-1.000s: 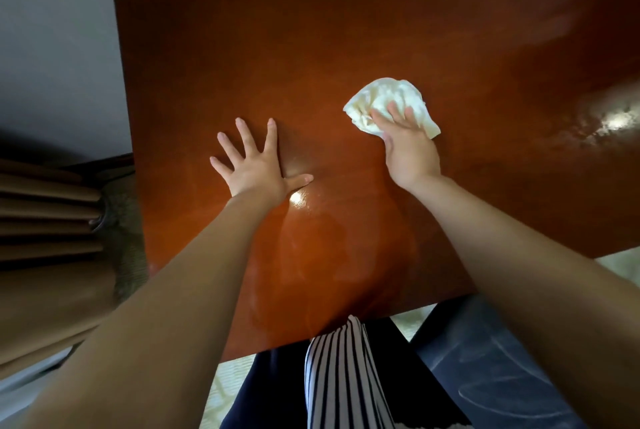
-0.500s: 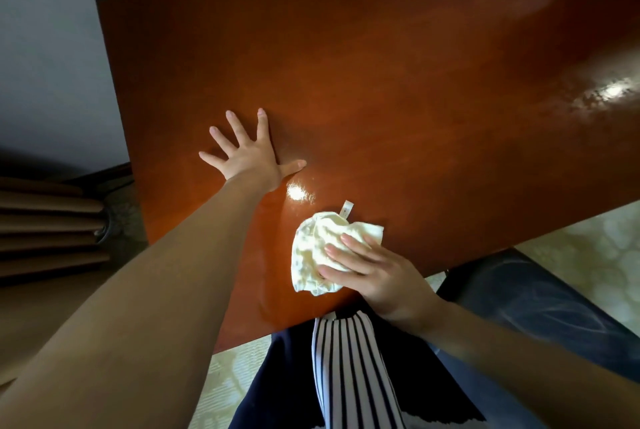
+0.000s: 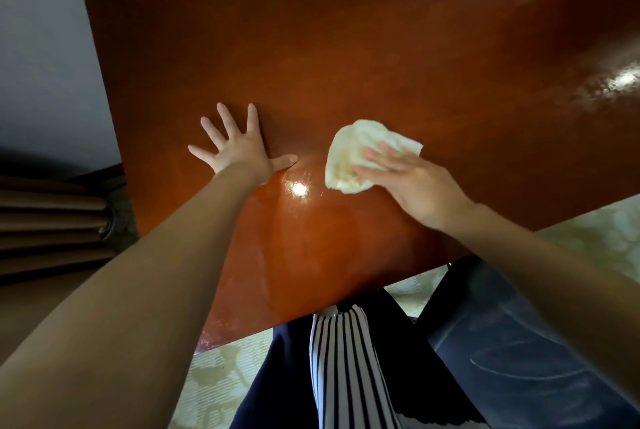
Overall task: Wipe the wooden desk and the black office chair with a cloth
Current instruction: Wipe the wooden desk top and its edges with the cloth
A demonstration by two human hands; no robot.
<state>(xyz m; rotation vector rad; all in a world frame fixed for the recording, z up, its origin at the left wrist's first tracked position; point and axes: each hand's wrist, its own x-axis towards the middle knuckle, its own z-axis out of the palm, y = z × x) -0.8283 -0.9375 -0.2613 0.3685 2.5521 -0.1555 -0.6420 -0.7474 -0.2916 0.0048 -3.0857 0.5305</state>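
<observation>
I have my right hand (image 3: 412, 182) flat on the cloth (image 3: 356, 154), and it presses the cloth down on the wooden desk (image 3: 346, 40), a little right of the middle of the near half. The fingers (image 3: 377, 160) of this hand are stretched out over the cloth and are not curled around it, so the cloth is held only by pressure from above. My left hand (image 3: 239, 151) lies on the bare desk just beside, apart from the cloth, with all fingers spread wide and gripping nothing; I think it only supports my weight.

The cloth is pale, crumpled and soft, and I judge it very light. Such a thing folds and bunches easily, so it is better to keep the palm and the fingers on the middle of the bundle, not on a loose edge, otherwise a corner can slip out and drag behind. The desk surface looks glossy, with bright reflections near my left thumb and at the far right, so I expect the cloth slides easily and needs steady pressure.

The black office chair (image 3: 519, 352) is at the lower right, partly under the near edge of the desk and behind my right forearm. In my judgement the desk is the step in hand and the chair is not yet wiped
</observation>
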